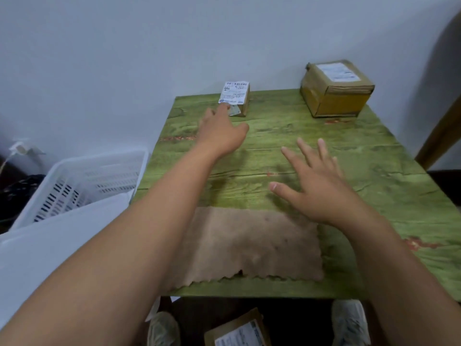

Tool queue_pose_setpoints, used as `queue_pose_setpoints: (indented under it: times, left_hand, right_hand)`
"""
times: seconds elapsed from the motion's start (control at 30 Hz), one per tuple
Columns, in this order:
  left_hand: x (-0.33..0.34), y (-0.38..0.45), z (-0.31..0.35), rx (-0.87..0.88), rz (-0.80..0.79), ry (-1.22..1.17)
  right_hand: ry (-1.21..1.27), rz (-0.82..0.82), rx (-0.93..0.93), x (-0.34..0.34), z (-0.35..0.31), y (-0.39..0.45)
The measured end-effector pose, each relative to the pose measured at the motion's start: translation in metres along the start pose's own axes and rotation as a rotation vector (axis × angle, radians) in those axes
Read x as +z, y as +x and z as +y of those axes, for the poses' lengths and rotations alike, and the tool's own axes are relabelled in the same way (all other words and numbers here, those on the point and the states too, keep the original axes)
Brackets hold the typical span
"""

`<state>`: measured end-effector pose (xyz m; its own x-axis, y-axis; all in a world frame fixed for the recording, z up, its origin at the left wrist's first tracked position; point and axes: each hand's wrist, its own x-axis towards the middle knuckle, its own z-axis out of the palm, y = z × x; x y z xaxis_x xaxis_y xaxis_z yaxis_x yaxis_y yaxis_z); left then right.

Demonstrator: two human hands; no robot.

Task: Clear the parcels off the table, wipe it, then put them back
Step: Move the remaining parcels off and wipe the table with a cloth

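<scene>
A small brown parcel (237, 98) with a white label stands at the far edge of the green table (374, 176), against the wall. My left hand (222, 132) stretches out to it, fingers straight, the fingertips just reaching its near face. A larger taped cardboard parcel (335, 89) sits at the table's far right corner. My right hand (316, 186) hovers open with spread fingers over the middle of the table. A tan wiping cloth (249, 245) lies flat at the near edge, partly under my left forearm.
A white slatted plastic basket (82, 181) stands to the left of the table. Another labelled parcel (239, 332) lies on the floor between my shoes. A wall runs behind the table and a wooden leg (441, 131) leans at the right.
</scene>
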<state>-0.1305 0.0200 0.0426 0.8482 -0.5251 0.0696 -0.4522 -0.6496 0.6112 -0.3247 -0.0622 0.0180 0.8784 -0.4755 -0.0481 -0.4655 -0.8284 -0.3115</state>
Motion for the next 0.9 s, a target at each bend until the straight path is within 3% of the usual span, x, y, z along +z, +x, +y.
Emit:
queue_pose_setpoints:
  times: [0.47,0.9]
  left_hand:
    - [0.059,0.132,-0.005,-0.112,0.005,0.098]
    - [0.071,0.169,-0.011,-0.15,0.114,0.019]
  right_hand:
    - [-0.002,-0.061,-0.013,-0.007,0.015,0.037]
    - [0.047,-0.102,-0.023,0.0,0.02,0.036]
